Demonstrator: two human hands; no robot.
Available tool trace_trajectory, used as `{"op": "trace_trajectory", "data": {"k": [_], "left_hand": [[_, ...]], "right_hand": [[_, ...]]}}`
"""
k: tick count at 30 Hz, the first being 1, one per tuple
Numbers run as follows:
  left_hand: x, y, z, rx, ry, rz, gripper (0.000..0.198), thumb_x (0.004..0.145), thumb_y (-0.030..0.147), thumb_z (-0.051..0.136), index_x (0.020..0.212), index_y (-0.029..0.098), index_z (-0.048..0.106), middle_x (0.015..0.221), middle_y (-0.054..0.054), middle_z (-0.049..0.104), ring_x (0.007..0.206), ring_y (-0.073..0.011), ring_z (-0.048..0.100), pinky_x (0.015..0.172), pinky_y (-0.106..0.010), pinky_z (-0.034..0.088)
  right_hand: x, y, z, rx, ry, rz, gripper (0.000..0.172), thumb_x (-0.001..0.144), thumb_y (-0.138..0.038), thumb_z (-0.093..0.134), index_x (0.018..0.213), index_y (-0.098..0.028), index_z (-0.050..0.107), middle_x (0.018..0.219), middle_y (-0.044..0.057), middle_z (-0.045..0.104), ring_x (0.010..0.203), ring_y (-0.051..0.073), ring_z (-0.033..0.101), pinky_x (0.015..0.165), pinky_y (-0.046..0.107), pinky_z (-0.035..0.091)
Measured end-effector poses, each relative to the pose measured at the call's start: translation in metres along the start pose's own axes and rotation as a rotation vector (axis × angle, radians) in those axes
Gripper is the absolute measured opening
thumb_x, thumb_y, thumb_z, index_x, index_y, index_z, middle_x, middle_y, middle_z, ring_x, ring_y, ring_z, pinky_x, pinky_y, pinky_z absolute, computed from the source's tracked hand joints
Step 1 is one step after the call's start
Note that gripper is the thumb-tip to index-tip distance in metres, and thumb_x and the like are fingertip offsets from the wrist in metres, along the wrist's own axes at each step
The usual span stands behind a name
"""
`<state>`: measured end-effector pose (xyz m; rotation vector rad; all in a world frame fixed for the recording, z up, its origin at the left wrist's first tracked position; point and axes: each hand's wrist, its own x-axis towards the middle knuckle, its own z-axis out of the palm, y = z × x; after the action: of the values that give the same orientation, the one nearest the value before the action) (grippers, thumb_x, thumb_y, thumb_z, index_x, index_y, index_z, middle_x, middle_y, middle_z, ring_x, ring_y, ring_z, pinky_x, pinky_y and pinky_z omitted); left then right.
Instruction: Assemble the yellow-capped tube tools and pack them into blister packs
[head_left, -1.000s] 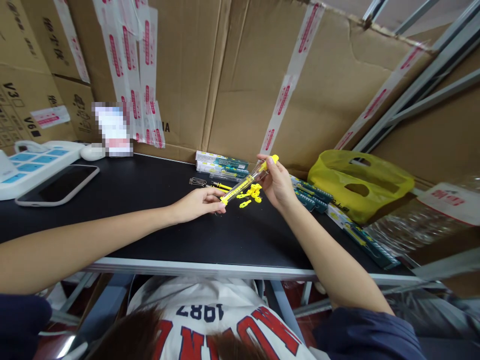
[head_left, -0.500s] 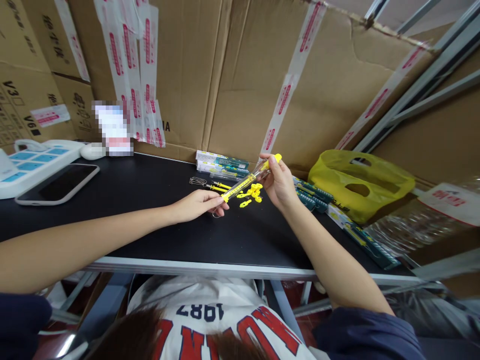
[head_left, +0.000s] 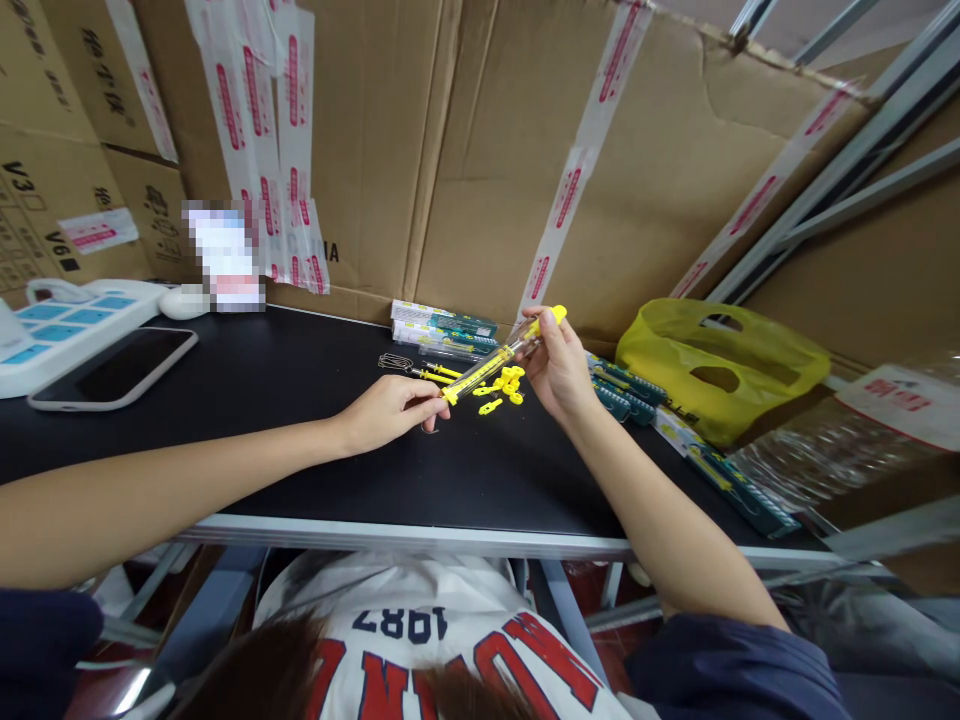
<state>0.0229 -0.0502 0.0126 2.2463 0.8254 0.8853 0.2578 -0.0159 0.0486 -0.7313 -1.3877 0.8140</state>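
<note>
A clear tubular spring scale (head_left: 480, 375) with a yellow graduated inside slants upward to the right above the table. My left hand (head_left: 394, 410) is closed on its lower end, where a thin metal hook shows under the fingers. Around the upper end, close to the yellow cap (head_left: 553, 315), the fingers of my right hand (head_left: 562, 375) are closed. Several small yellow plastic pieces (head_left: 511, 382) lie behind the scale. Yellow inner rods (head_left: 439, 368) and a bunch of metal wire hooks (head_left: 395, 362) rest to its left, partly hidden by the scale and my left hand.
Printed narrow boxes (head_left: 442, 325) lie at the back, and others (head_left: 724, 475) on the right. A yellow plastic bag (head_left: 675, 370) stands behind those. At left are a phone (head_left: 112, 370) and a white power strip (head_left: 67, 320). Large cardboard (head_left: 360, 150) walls the back.
My left hand has shifted very slightly, its fingers closing nearer the scale's lower end. The scale and my right hand stay almost in place.
</note>
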Motion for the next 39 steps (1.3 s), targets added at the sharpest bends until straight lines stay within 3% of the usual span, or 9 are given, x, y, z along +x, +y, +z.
{"op": "trace_trajectory", "data": {"k": [9,16,22,31,39], "left_hand": [[0.0,-0.002,0.0,-0.042,0.021,0.024,0.031,0.09,0.035,0.049,0.079,0.014,0.069,0.056,0.004,0.053,0.055,-0.0088,0.054,0.057,-0.019,0.039],[-0.001,0.002,-0.003,0.157,0.138,0.11,0.026,0.089,0.029,0.052,0.078,0.015,0.071,0.055,0.004,0.057,0.054,-0.0085,0.055,0.057,-0.019,0.037],[-0.001,-0.001,-0.004,0.29,0.159,0.15,0.025,0.09,0.027,0.052,0.078,0.016,0.071,0.058,0.003,0.063,0.057,-0.0101,0.059,0.058,-0.02,0.038],[-0.001,-0.012,-0.006,0.576,0.177,0.273,0.028,0.094,0.031,0.047,0.086,0.017,0.07,0.083,-0.003,0.074,0.077,-0.016,0.067,0.066,-0.024,0.044],[-0.001,-0.015,-0.006,0.774,0.24,0.312,0.029,0.095,0.032,0.046,0.085,0.017,0.069,0.082,-0.002,0.073,0.075,-0.0166,0.067,0.063,-0.025,0.043]], "right_hand": [[-0.001,0.0,0.004,0.185,0.012,0.042,0.035,0.068,-0.053,0.074,0.086,-0.025,0.063,0.066,-0.005,0.054,0.053,0.007,0.05,0.049,0.02,0.044],[-0.002,0.002,0.005,0.171,0.023,0.005,0.032,0.073,-0.054,0.07,0.089,-0.027,0.063,0.067,-0.005,0.056,0.054,0.007,0.053,0.05,0.02,0.046],[-0.004,0.002,0.008,0.218,0.032,-0.014,0.031,0.072,-0.052,0.073,0.087,-0.026,0.065,0.065,-0.005,0.056,0.053,0.006,0.052,0.049,0.019,0.046],[-0.005,0.005,0.008,0.238,0.045,0.004,0.03,0.073,-0.05,0.073,0.086,-0.025,0.064,0.065,-0.006,0.056,0.051,0.005,0.052,0.048,0.017,0.045],[-0.005,0.007,0.008,0.226,0.082,0.02,0.03,0.074,-0.051,0.071,0.089,-0.027,0.062,0.065,-0.007,0.053,0.051,0.005,0.052,0.051,0.018,0.046]]}}
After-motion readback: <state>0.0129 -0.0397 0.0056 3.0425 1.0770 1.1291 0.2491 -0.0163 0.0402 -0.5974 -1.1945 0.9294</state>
